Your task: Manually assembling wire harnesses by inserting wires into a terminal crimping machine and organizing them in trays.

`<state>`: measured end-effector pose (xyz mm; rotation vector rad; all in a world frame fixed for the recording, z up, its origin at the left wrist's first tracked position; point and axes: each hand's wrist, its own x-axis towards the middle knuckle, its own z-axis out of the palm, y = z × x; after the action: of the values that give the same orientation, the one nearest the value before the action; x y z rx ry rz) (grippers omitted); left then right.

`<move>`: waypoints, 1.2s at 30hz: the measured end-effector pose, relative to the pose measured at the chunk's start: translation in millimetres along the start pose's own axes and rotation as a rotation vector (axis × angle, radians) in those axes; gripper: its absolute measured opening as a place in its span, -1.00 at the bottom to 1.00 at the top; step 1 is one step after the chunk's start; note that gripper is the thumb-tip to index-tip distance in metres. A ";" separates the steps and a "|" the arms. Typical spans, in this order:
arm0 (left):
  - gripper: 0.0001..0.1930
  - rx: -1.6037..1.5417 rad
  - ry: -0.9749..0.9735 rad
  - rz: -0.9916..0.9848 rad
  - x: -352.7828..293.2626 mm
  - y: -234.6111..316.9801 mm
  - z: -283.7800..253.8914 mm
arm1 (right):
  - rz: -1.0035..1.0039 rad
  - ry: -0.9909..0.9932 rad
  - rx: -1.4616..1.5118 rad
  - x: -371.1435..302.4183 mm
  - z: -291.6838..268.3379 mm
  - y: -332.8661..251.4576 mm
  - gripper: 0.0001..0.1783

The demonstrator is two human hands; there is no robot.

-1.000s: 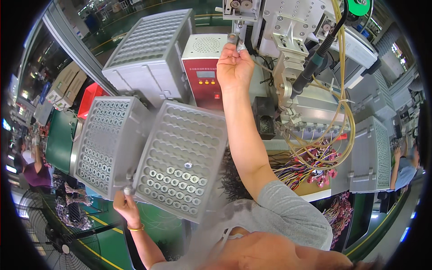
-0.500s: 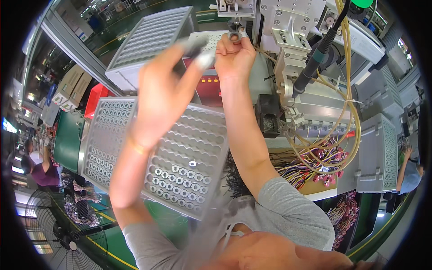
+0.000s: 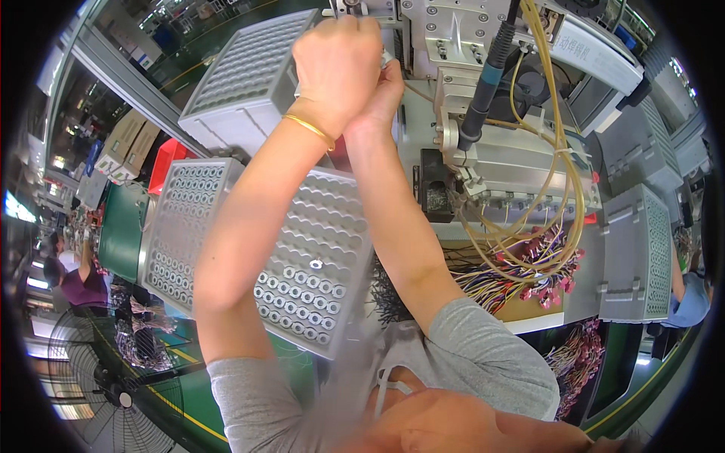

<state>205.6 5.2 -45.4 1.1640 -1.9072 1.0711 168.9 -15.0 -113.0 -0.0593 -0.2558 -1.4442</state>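
Observation:
My left hand (image 3: 337, 64) is bent over at the wrist beneath the machine head (image 3: 362, 9), back of the hand up, its fingers curled down out of sight. Beside and partly under it, my right hand (image 3: 384, 94) has its fingers closed, with a white cover (image 3: 388, 58) showing at a fingertip. The two hands overlap, and what lies between the fingers is hidden. Below my forearms lies a grey plastic tray (image 3: 330, 202) with scalloped rows, its near rows filled with small metal rings (image 3: 310, 302). One ring (image 3: 316, 264) sits apart from those rows.
Left of it is another ring-filled tray (image 3: 181, 226). Stacked grey trays (image 3: 245, 64) stand at the far left, near a red bin (image 3: 165, 164). A dark pen-shaped tool (image 3: 483, 94), looping tan tubes (image 3: 563, 151) and coloured wires (image 3: 513, 264) crowd the right. Co-workers sit at both sides.
My left hand has swung forward and right, from above the tray to the right hand under the machine head. The ring seen in my right hand is now hidden. The view has shifted slightly.

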 end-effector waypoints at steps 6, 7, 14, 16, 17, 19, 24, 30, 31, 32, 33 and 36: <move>-0.88 -0.124 0.047 -0.050 -4.4 -4.4 -3.8 | 0.017 -0.014 -0.003 -3.5 5.5 1.2 -0.56; -0.90 -0.092 0.039 0.006 -4.6 -4.8 -4.1 | 0.035 -0.026 -0.013 -3.8 2.7 3.2 -0.55; -0.76 -0.224 0.100 -0.176 -10.6 -13.2 -8.0 | 0.334 0.243 -0.413 -132.2 -55.3 9.2 -0.82; -0.69 -0.496 0.223 -0.509 -8.2 -19.8 -7.5 | 0.643 0.293 -0.703 -204.1 -65.2 -34.0 -0.78; -0.68 -0.656 0.291 -0.639 -4.6 -24.3 -5.2 | 0.749 0.142 -0.788 -232.3 -67.1 -62.4 -0.78; -0.73 -0.969 0.144 -0.833 0.7 -31.2 3.5 | 0.971 -0.050 -1.455 -267.9 -66.9 -127.4 -0.71; -0.80 -1.442 -0.093 -1.074 -13.2 -31.1 37.1 | 0.415 0.421 -1.776 -306.1 -46.1 -242.3 -0.73; -0.85 -1.252 -0.287 -0.930 -80.5 -5.0 29.5 | -0.421 0.348 -2.058 -213.9 46.7 -343.5 -0.74; -0.85 -1.270 -0.383 -0.945 -93.7 1.6 21.2 | -0.439 0.256 -2.134 -181.6 68.8 -351.6 -0.73; -0.85 -1.301 -0.470 -0.882 -109.3 8.7 9.8 | -0.376 0.071 -2.007 -148.8 86.1 -352.2 -0.70; -0.79 -1.246 -0.657 -0.888 -121.5 14.6 0.6 | -0.395 0.100 -1.974 -113.6 100.3 -347.7 -0.63; -0.75 -1.345 -0.797 -0.760 -167.8 51.7 -34.8 | -0.172 0.062 -1.753 -18.1 125.5 -317.0 -0.48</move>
<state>228.3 113.7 -185.9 1.2409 -1.7502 -1.1128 -162.5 -14.2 -31.0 -1.4138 1.1344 -1.4271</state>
